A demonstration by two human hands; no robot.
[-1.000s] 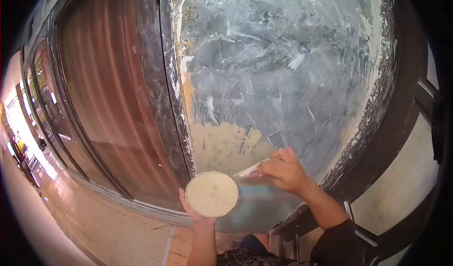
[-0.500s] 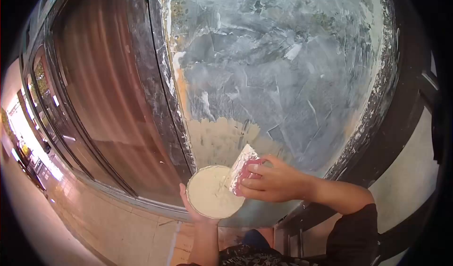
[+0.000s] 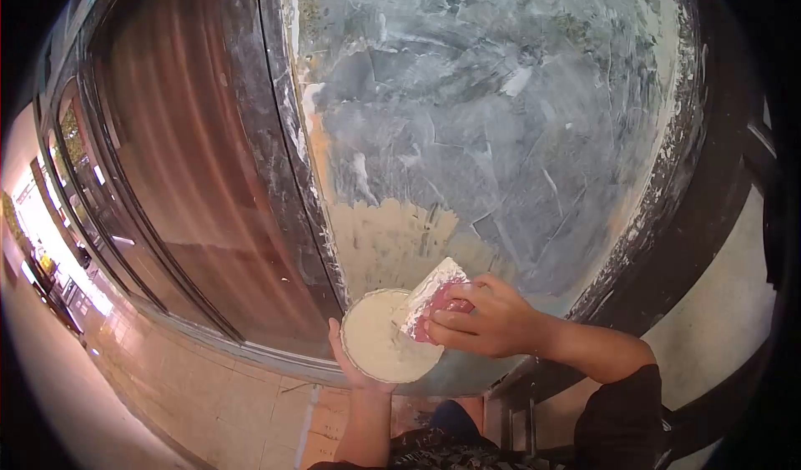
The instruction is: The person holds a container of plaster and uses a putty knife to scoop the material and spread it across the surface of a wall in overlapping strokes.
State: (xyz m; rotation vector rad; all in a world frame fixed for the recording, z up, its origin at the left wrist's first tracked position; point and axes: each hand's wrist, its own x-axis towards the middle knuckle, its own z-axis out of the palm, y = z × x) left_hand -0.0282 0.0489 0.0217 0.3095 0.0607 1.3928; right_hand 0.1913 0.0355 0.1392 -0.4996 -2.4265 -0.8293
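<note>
My left hand (image 3: 354, 365) is wrapped around the left and lower side of a round container (image 3: 377, 335) filled with cream-coloured putty. In my right hand (image 3: 494, 320) is a putty scraper (image 3: 435, 291), its reddish grip under my fingers. Thick putty coats the scraper's pale blade, whose lower edge lies over the right part of the container. Whether the blade touches the putty inside cannot be made out. Just beyond both hands, a beige coat of putty (image 3: 384, 228) covers the lower left of the grey, streaked wall panel (image 3: 501, 153).
A dark frame strip (image 3: 292, 145) spotted with white borders the panel on the left, beside brown glazed panels (image 3: 183, 153). On the right runs another dark frame (image 3: 692, 161). Tiled floor (image 3: 209, 387) lies below left, with a bright opening at the far left.
The container and my left hand have shifted slightly right. My right hand has tilted the scraper so its blade leans further to the right over the container.
</note>
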